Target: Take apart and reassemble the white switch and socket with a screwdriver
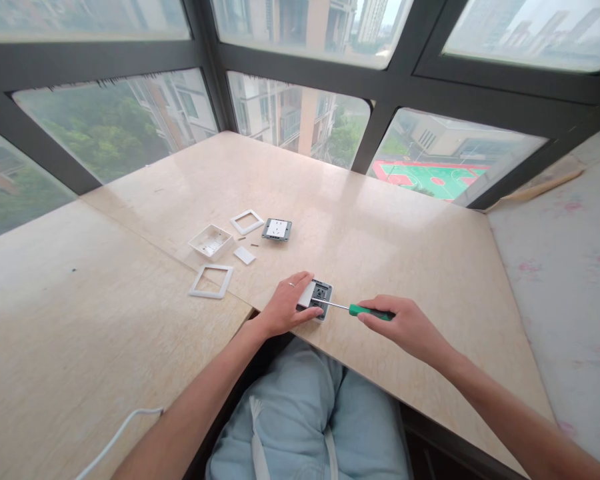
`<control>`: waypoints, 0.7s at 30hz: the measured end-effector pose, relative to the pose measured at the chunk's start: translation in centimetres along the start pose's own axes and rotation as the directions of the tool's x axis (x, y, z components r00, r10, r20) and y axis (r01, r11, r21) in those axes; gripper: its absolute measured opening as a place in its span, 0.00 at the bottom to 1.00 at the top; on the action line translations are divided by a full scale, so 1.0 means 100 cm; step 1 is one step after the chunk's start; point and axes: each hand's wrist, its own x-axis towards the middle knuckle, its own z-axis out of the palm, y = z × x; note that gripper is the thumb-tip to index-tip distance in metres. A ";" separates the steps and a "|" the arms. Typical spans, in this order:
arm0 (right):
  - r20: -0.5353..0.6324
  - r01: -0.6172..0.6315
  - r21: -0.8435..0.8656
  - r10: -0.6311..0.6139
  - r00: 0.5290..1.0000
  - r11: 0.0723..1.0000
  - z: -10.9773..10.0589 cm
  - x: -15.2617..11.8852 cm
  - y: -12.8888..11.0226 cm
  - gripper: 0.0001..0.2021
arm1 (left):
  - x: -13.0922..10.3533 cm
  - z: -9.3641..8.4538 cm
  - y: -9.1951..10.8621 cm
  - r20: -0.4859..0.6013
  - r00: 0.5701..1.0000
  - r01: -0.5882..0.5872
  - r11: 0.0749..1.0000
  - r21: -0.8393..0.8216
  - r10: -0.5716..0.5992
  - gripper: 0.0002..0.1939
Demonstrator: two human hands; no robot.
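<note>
Your screwdriver (354,310), with a green-and-black handle and slim metal shank, points leftward, its tip over your electrical fitting (323,291) by its white panel (307,294); the electrical fitting lies near the tabletop (430,267) front edge, dark inner works exposed on the right, white panel on the left.

Dark-framed windows (300,110); pale tabletop (405,247); floral wall (565,287) right, apparently papered.

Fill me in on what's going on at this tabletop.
A person's left hand steadies an electrical fitting on the tabletop, while the right hand holds a green-handled screwdriver, its tip at the fitting's white panel. Lying apart, beyond the left hand, are a white box, two white frames, a small white plate and a socket unit.
</note>
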 end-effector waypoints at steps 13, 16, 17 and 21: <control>0.016 -0.138 0.229 0.138 0.990 0.964 0.010 0.003 0.015 0.19 | 0.000 0.000 0.000 0.000 1.000 0.013 1.000 0.016 -0.013 0.37; 0.023 -0.170 0.268 0.170 0.985 0.948 0.014 0.002 0.018 0.19 | 0.000 0.000 -0.001 -0.006 1.000 0.009 1.000 0.024 -0.009 0.37; 0.024 -0.183 0.280 0.184 0.983 0.942 0.015 0.002 0.020 0.20 | 0.001 0.000 -0.001 -0.008 1.000 0.007 1.000 0.026 -0.007 0.37; 0.031 -0.241 0.355 0.246 0.969 0.903 0.021 0.001 0.024 0.22 | 0.001 -0.001 0.001 -0.013 1.000 0.002 1.000 0.028 -0.001 0.39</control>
